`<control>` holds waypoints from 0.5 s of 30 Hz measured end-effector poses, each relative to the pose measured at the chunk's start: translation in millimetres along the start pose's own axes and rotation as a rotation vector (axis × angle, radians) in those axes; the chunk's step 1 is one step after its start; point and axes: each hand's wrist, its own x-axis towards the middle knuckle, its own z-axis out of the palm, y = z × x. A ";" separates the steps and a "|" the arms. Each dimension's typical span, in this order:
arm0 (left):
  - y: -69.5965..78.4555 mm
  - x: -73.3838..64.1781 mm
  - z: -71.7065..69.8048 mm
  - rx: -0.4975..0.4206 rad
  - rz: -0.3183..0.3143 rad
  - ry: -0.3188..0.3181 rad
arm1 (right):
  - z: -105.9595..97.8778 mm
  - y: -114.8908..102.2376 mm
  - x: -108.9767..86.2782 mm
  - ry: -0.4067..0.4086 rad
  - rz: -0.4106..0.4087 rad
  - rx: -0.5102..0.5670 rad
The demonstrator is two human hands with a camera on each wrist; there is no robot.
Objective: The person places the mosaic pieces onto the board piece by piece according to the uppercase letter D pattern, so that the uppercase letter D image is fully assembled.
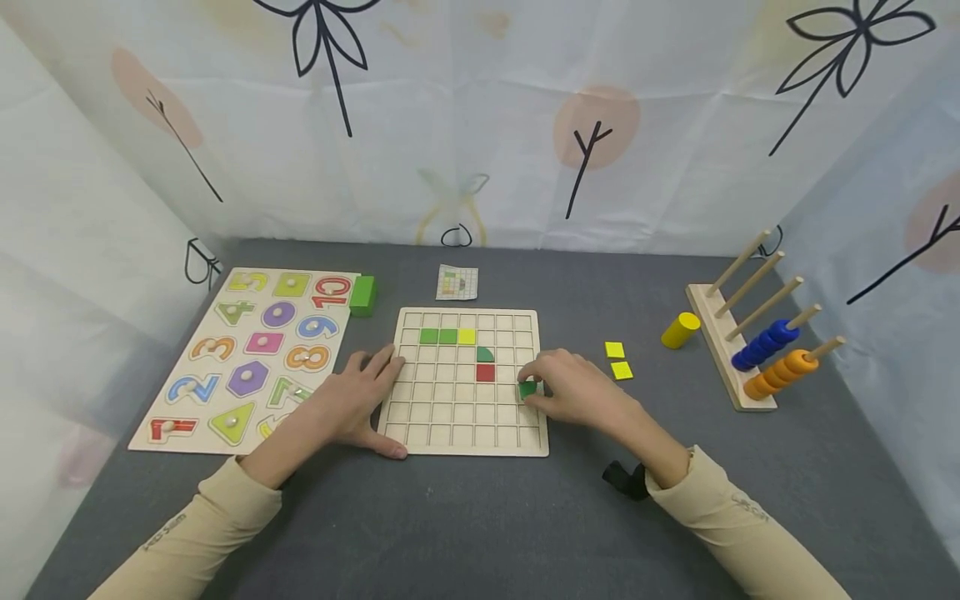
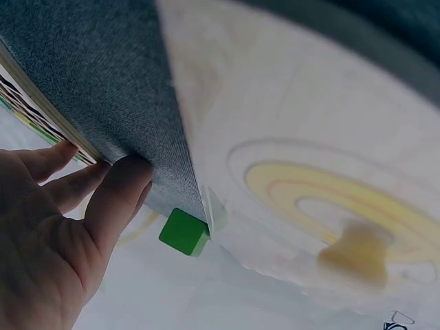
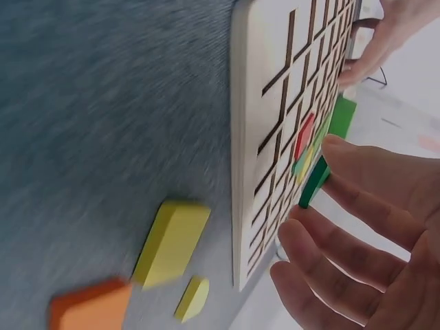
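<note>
A wooden grid board (image 1: 450, 417) lies on the grey table. It holds two green tiles (image 1: 438, 336), a yellow tile (image 1: 467, 336), a green quarter-round tile (image 1: 484, 354) and a red tile (image 1: 485, 372). My right hand (image 1: 573, 392) pinches a small green tile (image 1: 528, 388) over the board's right side; the same green tile (image 3: 314, 182) shows edge-on between my fingertips in the right wrist view. My left hand (image 1: 352, 404) lies flat against the board's left edge, fingers straight. In the left wrist view my left-hand fingers (image 2: 113, 199) rest on the table.
A number-and-shape puzzle board (image 1: 247, 358) lies at the left, a green block (image 1: 363, 295) beside it. A pattern card (image 1: 457, 282) sits behind the grid. Two yellow tiles (image 1: 618, 360), a yellow cylinder (image 1: 679, 330) and a peg rack (image 1: 738, 350) with blue and orange rings stand right.
</note>
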 end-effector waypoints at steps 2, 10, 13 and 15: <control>0.0 0.0 0.4 0.001 0.001 0.002 | 3.4 -3.4 7.4 -0.003 -0.010 0.007; -0.1 0.7 1.1 -0.007 -0.006 -0.002 | 18.6 -15.8 28.9 0.017 -0.043 0.007; -0.2 0.4 1.1 -0.003 -0.007 -0.001 | 23.6 -20.6 32.5 0.029 -0.041 -0.004; -0.2 0.1 1.0 0.000 -0.006 0.002 | 26.4 -23.6 34.2 0.033 -0.040 -0.005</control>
